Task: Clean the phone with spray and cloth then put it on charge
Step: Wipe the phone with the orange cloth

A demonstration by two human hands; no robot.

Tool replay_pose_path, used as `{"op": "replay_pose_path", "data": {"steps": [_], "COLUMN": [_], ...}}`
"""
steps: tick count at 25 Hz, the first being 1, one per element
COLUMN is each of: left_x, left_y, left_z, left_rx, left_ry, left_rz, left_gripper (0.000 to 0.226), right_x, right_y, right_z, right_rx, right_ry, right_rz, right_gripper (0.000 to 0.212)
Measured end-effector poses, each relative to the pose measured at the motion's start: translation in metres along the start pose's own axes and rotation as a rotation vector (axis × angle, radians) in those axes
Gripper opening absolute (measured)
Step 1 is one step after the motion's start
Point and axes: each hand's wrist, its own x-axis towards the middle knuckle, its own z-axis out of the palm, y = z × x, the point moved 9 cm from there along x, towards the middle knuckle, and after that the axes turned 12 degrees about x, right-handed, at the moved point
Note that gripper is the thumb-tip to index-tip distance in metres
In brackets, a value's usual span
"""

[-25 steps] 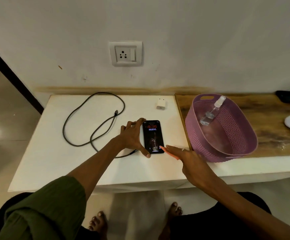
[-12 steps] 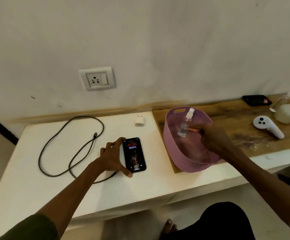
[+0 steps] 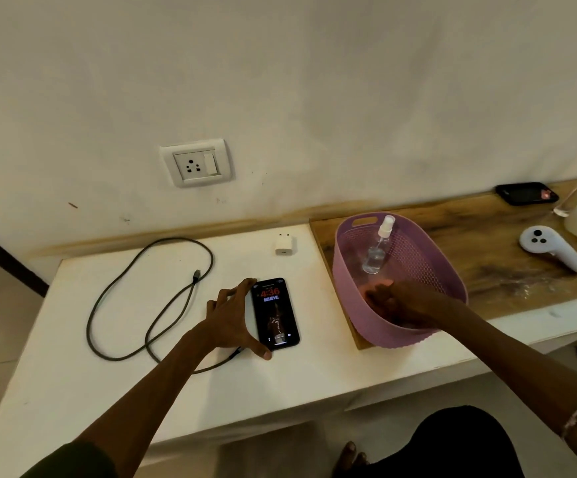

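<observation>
The phone [image 3: 275,313] lies face up on the white table [image 3: 73,391], screen lit, uncleaned and unplugged. The left hand [image 3: 229,322] brackets its edge, fingers spread. The right hand [image 3: 395,301] reaches into the purple basket [image 3: 449,270] below the spray bottle [image 3: 378,246]; its fingers' state is unclear.

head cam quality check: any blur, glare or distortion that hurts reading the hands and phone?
Head view: warm, dim light; wide-angle bends the table edge. The phone is sharp, its lit screen readable, no glare. The left hand is crisp, at the phone's edge. The right hand inside the purple basket is dark and soft; its grip can't be read. The spray bottle is clear.
</observation>
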Motion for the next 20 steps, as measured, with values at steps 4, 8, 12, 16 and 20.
{"op": "replay_pose_path", "data": {"steps": [4, 8, 12, 16, 20], "left_x": [-0.001, 0.000, -0.006, -0.030, -0.082], "left_y": [0.000, 0.002, 0.004, 0.004, -0.029], "left_z": [0.000, 0.000, 0.000, -0.013, -0.026], "left_rx": [0.003, -0.005, -0.020, -0.146, -0.236], "left_ry": [-0.001, -0.026, -0.027, 0.134, 0.384], "left_rz": [-0.002, 0.014, 0.033, 0.006, -0.051], "left_gripper": [0.153, 0.163, 0.166, 0.156, 0.095], "right_x": [-0.005, -0.012, -0.021, -0.049, -0.080], "right_y": [-0.001, -0.017, -0.045, -0.086, -0.130], "right_z": [0.008, 0.009, -0.012, -0.048, -0.024], "right_rx": [-0.050, -0.569, -0.744, -0.647, -0.339], "right_ry": [-0.089, -0.153, -0.046, 0.190, 0.316], "right_rz": [0.037, -0.140, -0.245, -0.386, -0.632], "right_gripper": [0.042, 0.040, 0.041, 0.031, 0.028]}}
